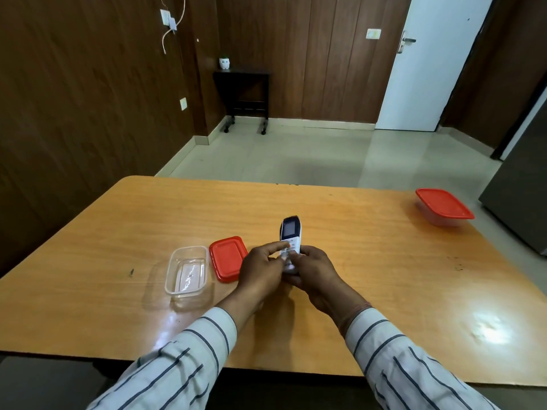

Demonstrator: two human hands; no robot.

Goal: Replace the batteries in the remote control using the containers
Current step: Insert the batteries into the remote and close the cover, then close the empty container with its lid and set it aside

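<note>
Wood-grain tabletop was seen beneath both hands, with the remote control gripped between them near the middle, its screen end tilted up and away. The left hand was closed on its lower part, a finger laid across the buttons; the right hand was wrapped around its lower end. Just left of the hands lay a red lid, and beside that a clear open container. A red-lidded container was set well apart at the far right.

Wooden table bears clear tub, red lid, lidded container.
</note>
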